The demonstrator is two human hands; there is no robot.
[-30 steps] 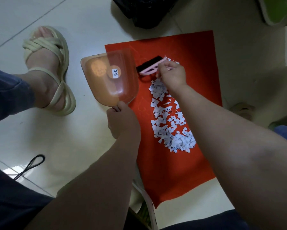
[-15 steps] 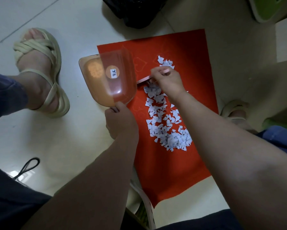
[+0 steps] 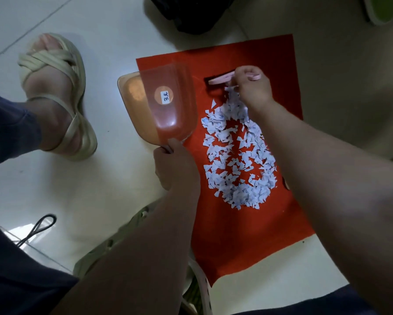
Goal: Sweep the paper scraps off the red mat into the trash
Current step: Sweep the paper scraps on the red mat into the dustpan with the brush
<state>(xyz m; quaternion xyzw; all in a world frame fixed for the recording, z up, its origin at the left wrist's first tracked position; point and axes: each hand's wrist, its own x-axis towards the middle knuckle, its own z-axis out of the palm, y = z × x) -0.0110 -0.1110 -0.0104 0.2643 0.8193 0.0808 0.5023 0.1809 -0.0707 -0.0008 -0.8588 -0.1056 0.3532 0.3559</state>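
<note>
A red mat [image 3: 241,235] lies on the tiled floor, with a dense heap of white paper scraps [image 3: 236,160] in its middle. My right hand [image 3: 251,86] grips a small pink brush [image 3: 220,79] with dark bristles at the far end of the heap. My left hand [image 3: 176,164] holds the handle of a translucent orange dustpan [image 3: 161,108], which sits tilted over the mat's left edge, apart from the scraps. A black trash bag [image 3: 191,14] lies beyond the mat's far edge.
A person's foot in a cream sandal [image 3: 54,94] stands on the floor left of the dustpan. A black cord loop [image 3: 38,228] lies at the lower left. Pale slippers [image 3: 131,235] show under my left forearm. A green object [image 3: 388,10] sits at the top right.
My right hand has moved the brush back from the heap's top to the far end of the scraps. The scraps near the top now lie closer to the heap.
</note>
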